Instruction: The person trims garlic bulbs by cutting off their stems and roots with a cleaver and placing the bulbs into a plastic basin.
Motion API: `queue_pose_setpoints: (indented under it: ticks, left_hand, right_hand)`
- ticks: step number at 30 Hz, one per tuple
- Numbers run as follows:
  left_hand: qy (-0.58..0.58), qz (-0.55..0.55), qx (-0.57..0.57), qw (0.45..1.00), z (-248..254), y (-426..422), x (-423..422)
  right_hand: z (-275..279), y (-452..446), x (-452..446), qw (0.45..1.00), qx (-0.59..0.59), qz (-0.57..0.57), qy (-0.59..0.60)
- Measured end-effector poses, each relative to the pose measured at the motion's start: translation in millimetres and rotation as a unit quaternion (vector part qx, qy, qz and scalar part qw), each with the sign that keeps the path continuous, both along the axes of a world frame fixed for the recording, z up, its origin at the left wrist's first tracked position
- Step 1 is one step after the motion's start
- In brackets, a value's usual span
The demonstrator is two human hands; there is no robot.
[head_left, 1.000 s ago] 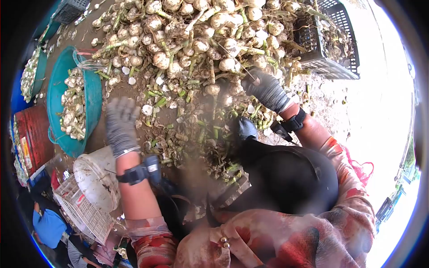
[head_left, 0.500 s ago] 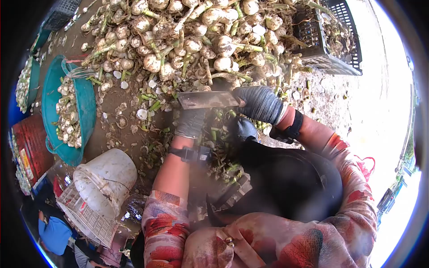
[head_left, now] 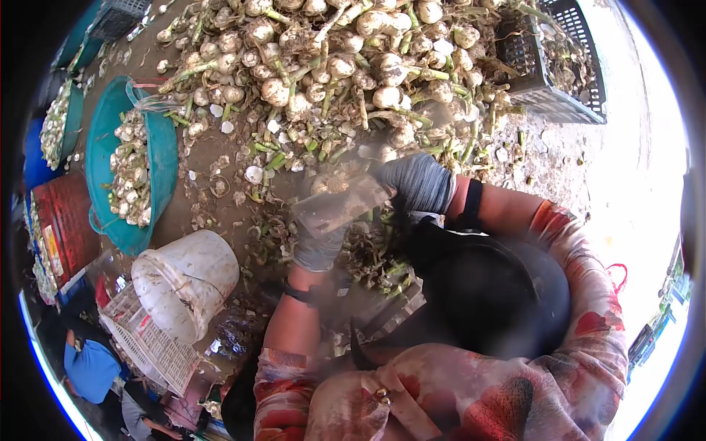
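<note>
My right hand [head_left: 421, 181], in a grey knitted glove, grips a cleaver [head_left: 344, 207] by its handle. The wide, dirty blade points left and lies across my left hand [head_left: 321, 246], which wears a similar glove. Just beyond the blade a garlic bulb [head_left: 331, 182] shows, root side up, in my left hand. The blade hides most of the left fingers, and haze blurs this area. Below the hands lie cut stalks [head_left: 371, 253] and skins. A large heap of garlic [head_left: 342, 66] with stems rises in front of both hands.
A black plastic crate [head_left: 562, 103] stands at the far right of the heap. On the left are a teal tub [head_left: 158, 165] of trimmed garlic, a white bucket [head_left: 217, 268], a pale basket [head_left: 158, 353] and a red container [head_left: 66, 228]. Another person [head_left: 92, 367] is at lower left.
The cleaver has tilted, its left end now lower and closer to me. A garlic bulb shows beyond the blade. The whole view has shifted slightly.
</note>
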State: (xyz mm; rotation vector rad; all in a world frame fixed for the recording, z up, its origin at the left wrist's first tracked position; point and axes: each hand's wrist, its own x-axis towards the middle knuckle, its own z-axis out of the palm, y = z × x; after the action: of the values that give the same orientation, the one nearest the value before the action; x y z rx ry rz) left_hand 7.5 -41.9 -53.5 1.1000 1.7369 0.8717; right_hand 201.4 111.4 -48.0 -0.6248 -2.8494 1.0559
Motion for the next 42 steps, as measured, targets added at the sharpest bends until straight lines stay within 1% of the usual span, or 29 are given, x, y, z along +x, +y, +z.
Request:
queue_pose_setpoints:
  ticks: [1, 2, 4, 5, 7, 8, 10, 11, 13, 16, 17, 19, 20, 21, 22, 23, 24, 26, 28, 29, 30, 32, 33, 35, 36, 37, 38, 39, 42]
  left_hand:
    - [-0.049, 0.055, -0.033, 0.997, 32.7, 17.3, 10.2]
    - [-0.048, 0.056, -0.032, 0.997, 44.0, 18.4, 14.6]
    - [-0.087, 0.063, 0.112, 0.988, 58.4, 9.0, 13.1]
    - [-0.187, 0.082, 0.026, 0.979, 61.5, 11.2, 8.1]
    - [-0.196, 0.070, 0.055, 0.977, 54.1, 18.5, 3.9]
    - [-0.219, 0.049, 0.046, 0.974, 55.5, 20.2, 1.7]
    - [-0.261, 0.008, 0.025, 0.965, 57.9, 24.5, -2.8]
    - [-0.657, 0.133, -0.086, 0.738, 30.1, 12.3, -12.1]
    - [-0.897, 0.227, -0.168, 0.340, 30.1, 20.5, -17.4]
    - [-0.884, 0.150, -0.176, 0.406, 46.3, 30.6, -15.7]
    - [-0.881, 0.135, -0.180, 0.417, 47.8, 31.3, -13.9]
    - [-0.857, 0.143, -0.161, 0.468, 44.8, 25.4, -13.9]
    - [-0.755, 0.120, -0.097, 0.638, 31.3, 13.2, -14.7]
    - [-0.557, 0.083, -0.062, 0.824, 17.8, 0.9, -15.6]
    - [-0.357, 0.078, -0.062, 0.929, 13.3, -5.3, -14.7]
    - [-0.184, -0.009, 0.015, 0.983, 11.0, -13.7, -17.4]
    - [-0.085, -0.071, 0.018, 0.994, 19.7, -6.8, -16.9]
    - [0.125, -0.177, 0.041, 0.975, 37.1, 7.1, -16.0]
    - [-0.060, -0.015, 0.049, 0.997, 42.2, 0.7, -9.6]
    - [-0.109, -0.021, 0.007, 0.994, 39.1, 0.8, -11.9]
    - [-0.108, -0.022, 0.008, 0.994, 40.0, 4.7, -8.2]
    - [-0.069, 0.018, 0.077, 0.994, 40.2, 22.0, 1.9]
    - [-0.037, 0.010, 0.111, 0.993, 38.5, 24.9, 3.7]
    - [0.033, 0.039, 0.186, 0.981, 41.9, 28.5, 6.7]
    - [-0.059, 0.070, 0.148, 0.985, 43.1, 32.1, 5.9]
    - [-0.152, 0.112, 0.111, 0.976, 44.7, 35.8, 5.1]
    - [-0.237, 0.162, 0.077, 0.955, 45.4, 39.3, 4.3]
    - [-0.361, 0.164, 0.068, 0.916, 33.3, 34.7, -4.3]
    - [-0.115, 0.043, 0.030, 0.992, -14.5, 23.7, -14.2]
  right_hand:
    - [-8.0, 3.8, 2.5, 1.000, 0.007, -0.029, -0.003]
    - [-25.2, 18.4, 4.0, 0.984, -0.018, -0.112, -0.141]
    - [-42.0, 33.0, 22.4, 0.984, 0.011, -0.139, -0.112]
    - [-46.7, 28.4, 19.0, 0.985, 0.007, -0.130, -0.110]
    - [-13.9, 21.2, 6.0, 0.991, -0.050, -0.118, -0.047]
    - [7.3, 17.0, -3.9, 0.994, -0.051, -0.083, 0.055]
    - [39.9, 14.9, -14.8, 0.999, -0.033, 0.005, 0.028]
    - [45.7, 12.3, -14.1, 0.999, -0.038, 0.003, 0.025]
    - [51.7, 16.1, -17.7, 0.995, -0.034, 0.093, 0.007]
    - [47.0, 11.2, -17.9, 0.994, -0.027, 0.100, 0.043]
    - [31.2, 6.6, -15.9, 0.988, -0.024, 0.101, 0.113]
    - [33.1, 3.4, -17.6, 0.992, -0.022, 0.094, 0.085]
    - [34.3, 3.1, -17.6, 0.994, -0.016, 0.088, 0.060]
    - [30.3, 6.8, -17.1, 0.996, -0.039, 0.079, 0.035]
    - [20.5, 9.2, -15.8, 0.996, -0.037, 0.079, 0.034]
    - [7.4, 9.2, -13.0, 0.996, -0.014, 0.071, 0.049]
    - [-0.5, 12.3, -10.3, 0.996, 0.009, 0.063, 0.064]
    - [-15.5, 32.0, -5.1, 0.998, 0.010, -0.001, -0.057]
    - [-14.2, 36.9, 0.9, 0.996, -0.044, -0.067, -0.035]
    - [-15.0, 36.8, 2.9, 0.991, -0.073, -0.097, -0.056]
    - [-9.7, 22.7, -4.0, 0.991, -0.072, -0.097, -0.056]
    - [-1.4, 6.3, -25.7, 0.916, -0.345, -0.098, 0.182]
    - [4.3, 6.5, -33.6, 0.916, -0.344, -0.096, 0.183]
    - [19.7, 9.3, -44.9, 0.919, -0.388, -0.052, 0.034]
    - [15.6, 10.7, -46.7, 0.920, -0.386, -0.047, 0.039]
    - [8.6, 12.1, -47.0, 0.955, -0.280, -0.028, 0.092]
    - [1.1, 12.1, -45.9, 0.975, -0.172, -0.009, 0.143]
    - [12.2, 11.8, -46.2, 0.978, -0.175, -0.021, 0.114]
    - [21.4, 9.6, -44.8, 0.976, -0.162, 0.027, 0.147]
